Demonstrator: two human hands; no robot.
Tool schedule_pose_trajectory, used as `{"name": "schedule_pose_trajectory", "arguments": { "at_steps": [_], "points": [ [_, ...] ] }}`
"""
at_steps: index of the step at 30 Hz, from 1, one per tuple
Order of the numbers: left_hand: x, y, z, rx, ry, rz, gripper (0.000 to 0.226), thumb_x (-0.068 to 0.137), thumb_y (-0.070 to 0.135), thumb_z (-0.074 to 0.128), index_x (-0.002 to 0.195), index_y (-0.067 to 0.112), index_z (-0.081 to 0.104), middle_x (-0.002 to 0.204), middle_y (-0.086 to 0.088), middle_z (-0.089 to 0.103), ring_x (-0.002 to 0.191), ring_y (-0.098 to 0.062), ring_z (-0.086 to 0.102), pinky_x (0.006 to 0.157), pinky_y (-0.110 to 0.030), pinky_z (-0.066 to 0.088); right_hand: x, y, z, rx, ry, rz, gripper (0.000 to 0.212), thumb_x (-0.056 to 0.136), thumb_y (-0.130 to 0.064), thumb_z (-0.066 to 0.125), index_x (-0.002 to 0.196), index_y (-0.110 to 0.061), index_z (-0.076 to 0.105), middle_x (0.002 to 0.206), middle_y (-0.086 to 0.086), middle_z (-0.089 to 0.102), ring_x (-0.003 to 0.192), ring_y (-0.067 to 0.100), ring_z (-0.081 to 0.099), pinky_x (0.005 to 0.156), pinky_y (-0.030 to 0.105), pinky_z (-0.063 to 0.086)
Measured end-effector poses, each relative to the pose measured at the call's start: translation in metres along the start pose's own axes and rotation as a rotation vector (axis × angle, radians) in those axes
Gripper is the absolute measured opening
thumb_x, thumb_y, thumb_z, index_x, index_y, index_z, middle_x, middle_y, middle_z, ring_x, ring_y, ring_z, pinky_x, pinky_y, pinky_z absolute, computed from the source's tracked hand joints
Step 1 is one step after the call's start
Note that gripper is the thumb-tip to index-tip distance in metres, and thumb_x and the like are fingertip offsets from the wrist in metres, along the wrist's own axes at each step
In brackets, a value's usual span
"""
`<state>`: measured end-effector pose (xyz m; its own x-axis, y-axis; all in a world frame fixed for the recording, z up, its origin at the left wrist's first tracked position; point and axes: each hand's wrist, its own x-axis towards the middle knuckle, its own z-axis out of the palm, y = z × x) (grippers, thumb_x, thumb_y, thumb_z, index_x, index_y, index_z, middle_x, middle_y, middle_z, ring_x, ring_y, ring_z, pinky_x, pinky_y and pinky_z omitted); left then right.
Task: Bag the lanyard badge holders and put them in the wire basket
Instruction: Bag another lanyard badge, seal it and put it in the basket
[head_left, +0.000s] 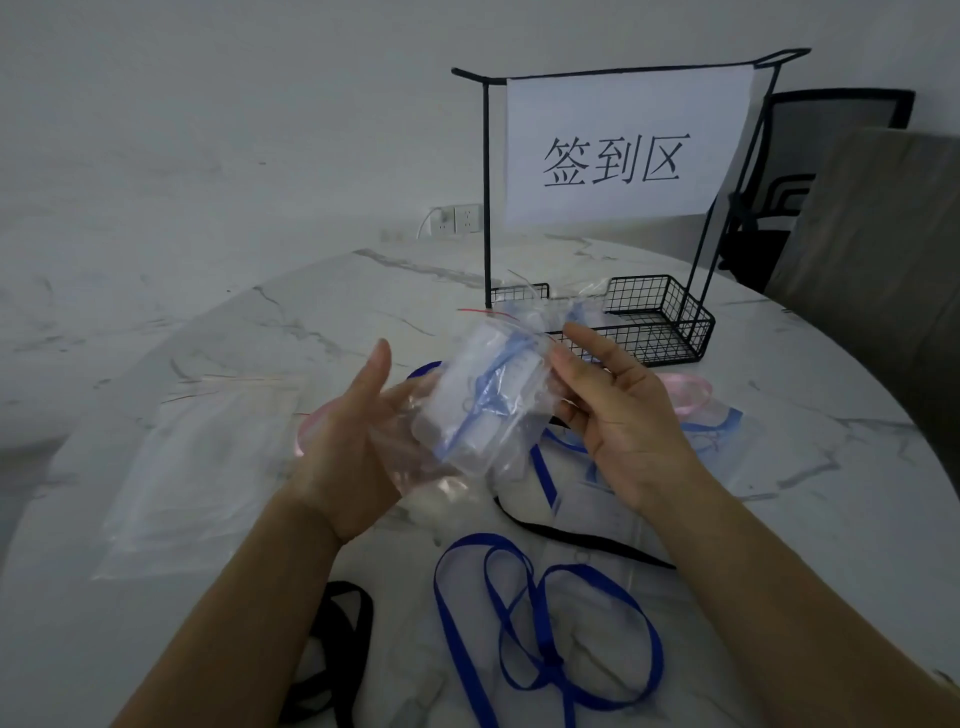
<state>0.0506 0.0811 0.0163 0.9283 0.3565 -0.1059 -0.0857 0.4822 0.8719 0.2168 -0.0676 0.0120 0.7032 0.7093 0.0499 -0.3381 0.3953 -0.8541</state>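
Note:
Above the table's middle I hold a clear zip bag (485, 400) with a badge holder and its light blue lanyard inside. My left hand (358, 441) cradles the bag's lower end from the left, palm up, thumb raised. My right hand (618, 415) pinches the bag's right edge near its mouth. The black wire basket (660, 322) stands just beyond the bag at the back of the table, under a tall frame.
A white paper sign (623, 150) hangs on the basket's frame. Loose on the marble table lie a blue lanyard (545, 623), a black lanyard (337, 660), a pink one (685, 395) and more badge holders. Empty clear bags (208, 467) lie left. A chair (810, 182) stands behind.

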Motion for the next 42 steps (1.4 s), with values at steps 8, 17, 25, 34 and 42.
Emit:
{"name": "schedule_pose_trajectory", "arguments": {
  "at_steps": [8,17,25,34,42],
  "points": [
    [0.004,-0.010,0.003,0.340,0.046,0.172,0.034,0.090,0.035,0.065,0.117,0.015,0.072,0.105,-0.020,0.067,0.094,-0.029,0.061,0.087,-0.041,0.056,0.000,-0.002,-0.001,0.170,-0.067,0.006,0.022,0.070,-0.015,0.079,0.092,-0.019,0.080,0.091,0.002,0.078,0.079,0.009,0.073,0.074,0.026,0.061],
    [0.005,-0.008,0.008,0.252,0.197,0.383,0.017,0.080,0.028,0.071,0.089,0.014,0.077,0.088,-0.006,0.072,0.078,-0.019,0.064,0.068,-0.032,0.055,-0.010,0.004,0.007,-0.298,-0.261,0.151,0.063,0.061,-0.053,0.081,0.117,-0.026,0.068,0.112,-0.003,0.074,0.101,0.015,0.070,0.082,0.028,0.057],
    [0.002,-0.003,0.011,0.154,0.243,0.431,0.020,0.086,0.029,0.068,0.100,0.018,0.076,0.100,-0.005,0.074,0.084,-0.016,0.070,0.064,-0.026,0.056,-0.013,0.005,0.006,-0.423,-0.272,0.138,0.024,0.068,-0.037,0.081,0.089,-0.025,0.080,0.080,-0.005,0.075,0.070,0.006,0.068,0.061,0.022,0.053],
    [0.004,-0.006,0.014,0.117,0.347,0.418,0.021,0.082,0.028,0.071,0.096,0.013,0.075,0.093,-0.010,0.075,0.078,-0.018,0.071,0.059,-0.026,0.055,-0.018,0.005,0.013,-0.452,-0.292,0.051,0.010,0.074,-0.044,0.074,0.077,-0.036,0.078,0.070,-0.012,0.071,0.064,0.002,0.064,0.058,0.015,0.051],
    [0.007,-0.012,0.013,0.127,0.348,0.312,0.036,0.081,0.025,0.071,0.104,-0.002,0.070,0.101,-0.018,0.073,0.086,-0.027,0.070,0.069,-0.034,0.058,-0.017,0.005,0.009,-0.453,-0.292,0.081,0.030,0.076,-0.048,0.080,0.099,-0.029,0.079,0.097,0.000,0.078,0.090,0.024,0.072,0.075,0.037,0.059]
  ]
}}
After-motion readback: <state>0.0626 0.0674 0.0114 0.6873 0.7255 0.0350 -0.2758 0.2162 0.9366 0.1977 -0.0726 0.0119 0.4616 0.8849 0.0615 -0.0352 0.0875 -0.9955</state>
